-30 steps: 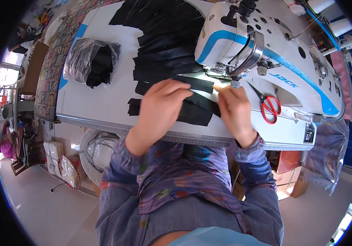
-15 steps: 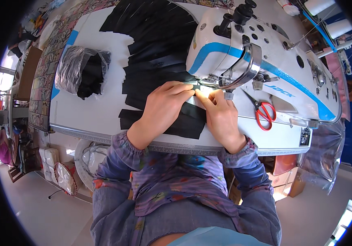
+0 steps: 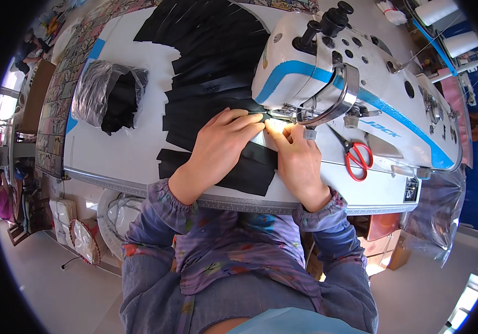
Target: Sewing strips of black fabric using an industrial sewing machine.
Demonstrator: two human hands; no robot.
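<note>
White tabletop (image 3: 116,153), its near edge marked like a ruler, stretched beneath a white-and-blue sewing machine (image 3: 294,42), with 2 thread spools (image 3: 461,43) behind the machine. At the machine's lit needle end, a worker's 2 bare hands met over a small dark piece of fabric (image 3: 267,117). The left hand (image 3: 216,146), left of the needle end, pinched it between closed thumb and forefinger; the right hand (image 3: 301,162), nearer the worker than the needle end, held its thumb and forefinger nearly together at the piece, glare obscuring whether they gripped. Black strips (image 3: 211,72) and a plastic bag (image 3: 90,94) lay left of the machine, red-handled scissors (image 3: 355,147) just before its arm.
</note>
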